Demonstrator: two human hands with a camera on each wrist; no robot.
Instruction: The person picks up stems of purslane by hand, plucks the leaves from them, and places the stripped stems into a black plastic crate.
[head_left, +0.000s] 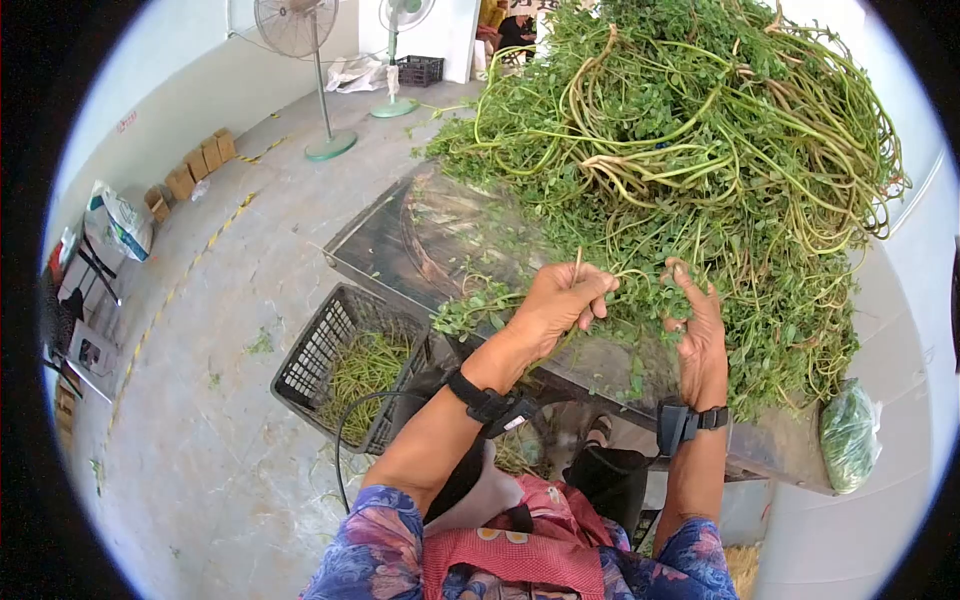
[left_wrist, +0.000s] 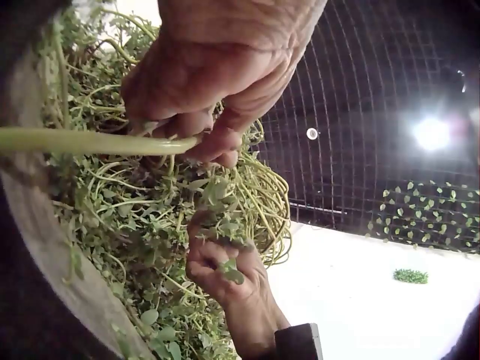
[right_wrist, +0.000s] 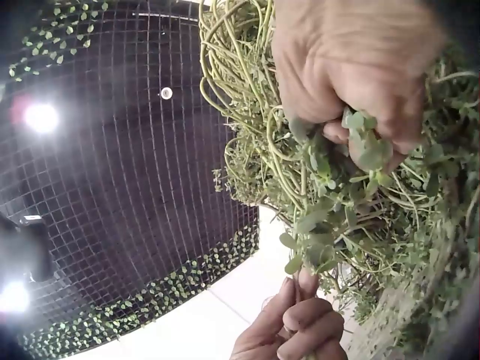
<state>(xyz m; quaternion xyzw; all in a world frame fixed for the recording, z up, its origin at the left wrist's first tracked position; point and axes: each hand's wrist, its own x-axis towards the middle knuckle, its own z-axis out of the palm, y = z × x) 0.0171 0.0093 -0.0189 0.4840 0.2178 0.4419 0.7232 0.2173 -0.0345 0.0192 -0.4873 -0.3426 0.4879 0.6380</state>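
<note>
My left hand (head_left: 565, 300) is over the near part of the table, its thumb and fingers pinching a thick green stem (left_wrist: 90, 142). In the left wrist view the stem's cut-looking end sticks out past the fingers. My right hand (head_left: 697, 320) is a short way to the right, its fingers curled round leafy sprigs (right_wrist: 319, 217), whose leaves reach toward the left hand in the right wrist view. Behind both hands rises a large heap of leafy stems (head_left: 650, 150), with long bare stems looped on top. Loose leafy bits (head_left: 480, 305) lie left of my left hand.
The heap stands on a dark wooden table (head_left: 375, 240). On the floor at its left, a black crate (head_left: 300, 365) holds bare stems (head_left: 365, 380). A plastic bag of greens (head_left: 850, 440) sits at the right corner. Two standing fans (head_left: 318, 90) and brown boxes (head_left: 195, 165) are farther off.
</note>
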